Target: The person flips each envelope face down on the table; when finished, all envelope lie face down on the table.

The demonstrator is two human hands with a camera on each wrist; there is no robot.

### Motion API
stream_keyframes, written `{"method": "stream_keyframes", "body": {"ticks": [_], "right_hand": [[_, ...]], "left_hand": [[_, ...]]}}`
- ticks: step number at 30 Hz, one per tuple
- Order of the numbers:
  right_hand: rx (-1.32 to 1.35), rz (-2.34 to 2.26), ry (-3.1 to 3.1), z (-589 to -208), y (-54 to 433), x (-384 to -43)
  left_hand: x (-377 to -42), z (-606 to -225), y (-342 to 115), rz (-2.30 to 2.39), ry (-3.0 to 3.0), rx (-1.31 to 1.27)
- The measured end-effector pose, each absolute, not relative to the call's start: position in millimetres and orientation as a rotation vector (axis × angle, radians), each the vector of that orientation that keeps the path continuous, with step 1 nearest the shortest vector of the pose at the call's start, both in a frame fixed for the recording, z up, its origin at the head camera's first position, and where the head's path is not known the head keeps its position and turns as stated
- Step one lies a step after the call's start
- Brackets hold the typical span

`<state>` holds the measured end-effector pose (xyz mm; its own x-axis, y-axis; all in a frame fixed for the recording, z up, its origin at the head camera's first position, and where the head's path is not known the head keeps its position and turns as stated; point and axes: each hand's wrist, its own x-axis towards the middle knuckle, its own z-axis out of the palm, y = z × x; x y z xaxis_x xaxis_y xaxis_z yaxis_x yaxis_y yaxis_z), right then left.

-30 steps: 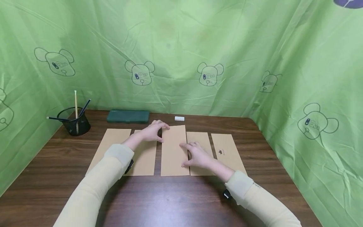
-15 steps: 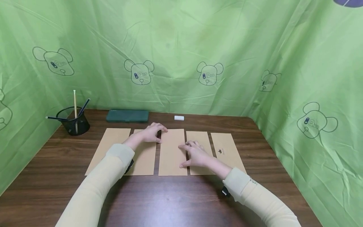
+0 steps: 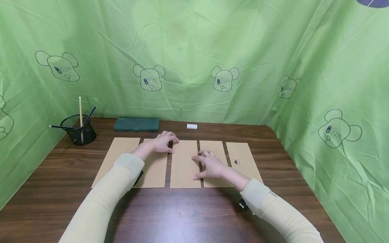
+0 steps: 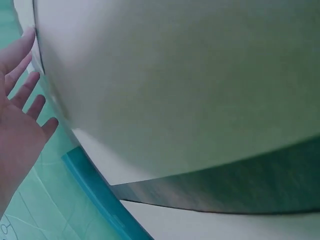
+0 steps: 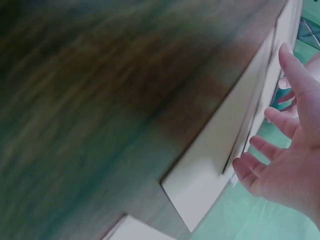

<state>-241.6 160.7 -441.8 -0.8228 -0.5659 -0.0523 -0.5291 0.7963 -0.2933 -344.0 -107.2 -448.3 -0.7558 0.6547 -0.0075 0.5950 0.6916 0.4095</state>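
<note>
Five-sided clutter is absent; several flat brown kraft-paper rectangles lie in a row on the table. The middle rectangle [image 3: 184,165] lies between my two hands. My left hand [image 3: 161,143] reaches over the rectangle to its left [image 3: 155,168], fingertips at the middle one's upper left edge. My right hand [image 3: 211,165] lies over the gap to the right, its thumb and forefinger on the middle rectangle's right side. Spread fingers show on the left hand in the left wrist view and on the right hand in the right wrist view. The rightmost rectangle [image 3: 244,158] bears a small dark crown print.
A dark green case [image 3: 136,124] and a white eraser-like block [image 3: 192,126] stand along the table's back. At the left is a black mesh cup [image 3: 82,135] holding pencils. Green curtain [image 3: 188,44] encloses the brown wooden table [image 3: 179,216].
The middle rectangle has shifted slightly left and its far edge has come down, so it now lies level with its neighbours. Both hands have moved slightly left with it.
</note>
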Motion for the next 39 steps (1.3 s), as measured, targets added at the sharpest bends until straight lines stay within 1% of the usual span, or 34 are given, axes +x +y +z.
{"method": "stream_keyframes", "body": {"ticks": [9, 20, 29, 39], "right_hand": [[-0.961, -0.569, 2.82, -425.9, 183.5, -236.2], [-1.036, -0.689, 2.805, -418.1, 226.9, -227.3], [-1.092, -0.666, 2.742, -420.4, 257.9, -223.6], [-1.138, -0.571, 2.724, -434.0, 283.0, -225.8]], "left_hand": [[-339.2, -432.9, -89.8, 0.623, 2.773, 0.996], [-324.6, -425.0, -48.9, 0.722, 2.775, 1.038], [-325.8, -434.9, -19.2, 0.727, 2.705, 1.045], [-331.9, -445.5, -2.5, 0.625, 2.666, 1.067]]}}
